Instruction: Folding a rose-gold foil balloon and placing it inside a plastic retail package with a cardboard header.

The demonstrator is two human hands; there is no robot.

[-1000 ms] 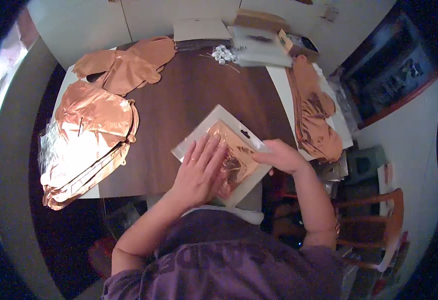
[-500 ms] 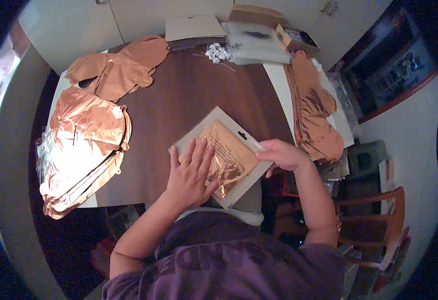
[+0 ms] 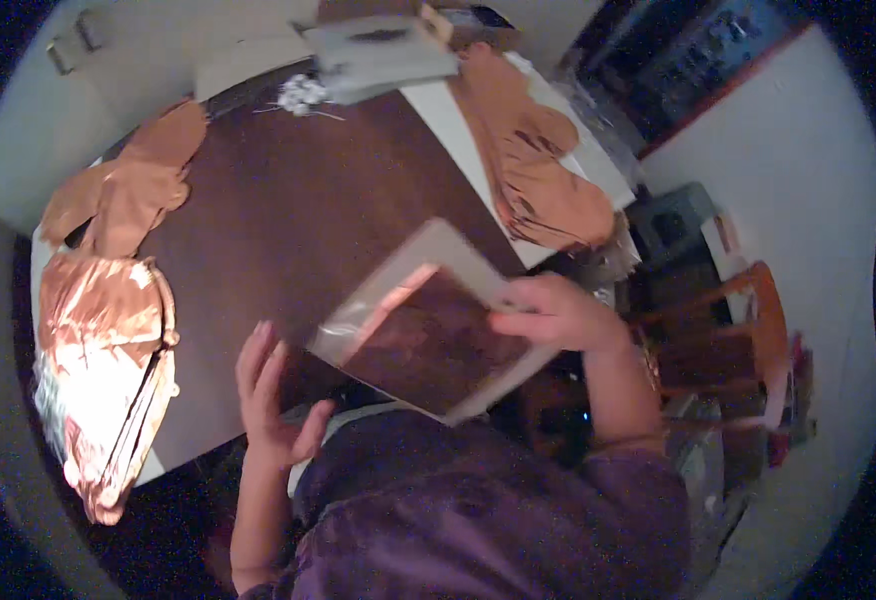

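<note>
My right hand grips the right edge of a flat square packet, thumb on top. The packet has a pale border around a shiny window, which looks dark brown now with a bright copper strip along its left side. It is held tilted over the near edge of the table, in front of my body. My left hand is raised to the left of the packet, apart from it, with fingers spread and nothing in them. Motion blurs the picture somewhat.
Shiny copper foil sheets lie at the left of the brown table, with duller ones behind. More copper foil shapes lie at the right. White small rolls and plastic bags are at the back. A wooden chair stands right.
My left hand has come off the packet's face and moved left. The packet has tilted in my right hand, its window turning from copper to dark. The whole view has swung to the right.
</note>
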